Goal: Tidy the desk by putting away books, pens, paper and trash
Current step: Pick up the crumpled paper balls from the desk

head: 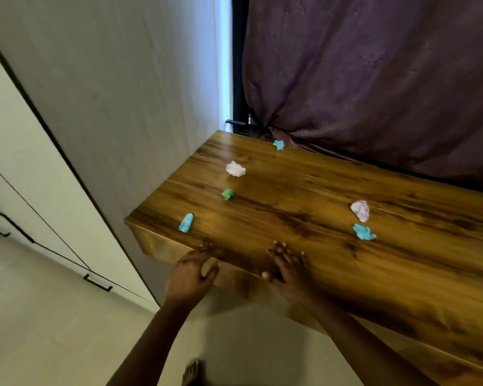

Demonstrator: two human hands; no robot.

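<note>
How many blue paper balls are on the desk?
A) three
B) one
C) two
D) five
A. Three blue balls lie on the desk: the far blue ball by the curtain, the left blue ball near the desk's end, and the right blue ball just in front of a white ball.

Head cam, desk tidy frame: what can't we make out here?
- Head view, right end of the brown wooden desk: cut off by the frame edge; any books or pens there unseen.
- Left hand: motion-blurred at the desk's near edge; gripping or resting, cannot tell.
- Small blue crumpled paper ball at the far edge: too small to tell if it touches the purple curtain.
</note>
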